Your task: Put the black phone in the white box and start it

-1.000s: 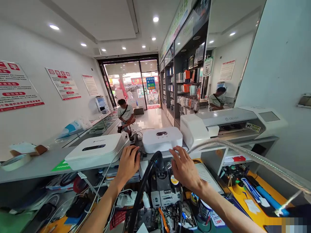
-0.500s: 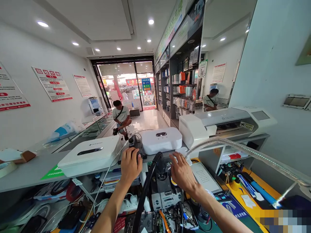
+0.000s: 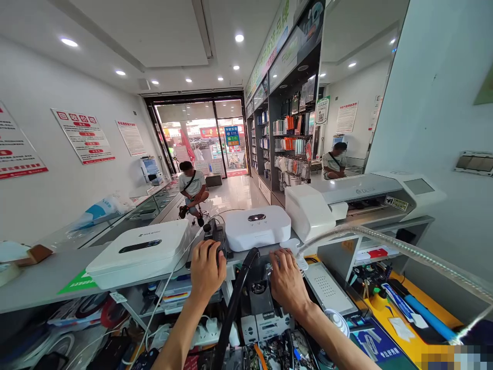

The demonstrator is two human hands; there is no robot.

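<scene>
My left hand [image 3: 208, 268] is at the counter edge, its fingers bent over a black device [image 3: 220, 234] whose kind I cannot make out; the palm hides part of it. My right hand [image 3: 287, 280] lies palm down beside a dark upright apparatus [image 3: 259, 288] with a round part, fingers extended toward the counter edge. What lies under those fingertips is hidden. A black flexible tube [image 3: 234, 303] rises between my forearms. In front of both hands rests a white rounded device [image 3: 258, 234] on the counter.
A larger white box [image 3: 142, 252] stands left, a white printer-like machine [image 3: 358, 198] right. A clear lit tube [image 3: 408, 252] arches over the right side. Loose circuit boards [image 3: 269, 357] and a power strip [image 3: 206, 331] lie below. A person [image 3: 192, 187] sits beyond the counter.
My right hand's fingers have flattened and drawn closer together, and the hand sits slightly lower. My left hand keeps its place on the black device. The view has shifted slightly.
</scene>
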